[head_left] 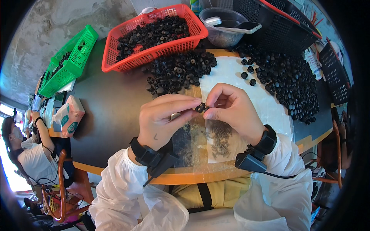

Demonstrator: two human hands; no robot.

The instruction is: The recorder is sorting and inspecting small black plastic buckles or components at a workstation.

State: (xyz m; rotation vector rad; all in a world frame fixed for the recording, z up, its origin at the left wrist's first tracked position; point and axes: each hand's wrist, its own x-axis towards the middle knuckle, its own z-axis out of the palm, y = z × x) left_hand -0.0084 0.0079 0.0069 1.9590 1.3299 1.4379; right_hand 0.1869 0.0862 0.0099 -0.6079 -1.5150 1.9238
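Observation:
Over the middle of the table my left hand [160, 115] and my right hand [235, 111] meet at the fingertips. Between them is a small black plastic part [200, 108] with a hole in it. Thumb and fingers of my left hand pinch its left side. My right hand's thumb and index finger close on its right edge; whether they also grip a second small piece, I cannot tell. Below my hands lies a pile of thin dark screws [221, 140] on a clear sheet. Just beyond them is a heap of black ring-shaped parts [177, 71].
A red basket [154, 51] of black parts stands behind the heap. Round black knobs [289, 81] cover the right side. A clear tub [225, 36] carries a phone [243, 27]. At left are a tissue pack [71, 115], a green basket [71, 65] and a seated person [36, 154].

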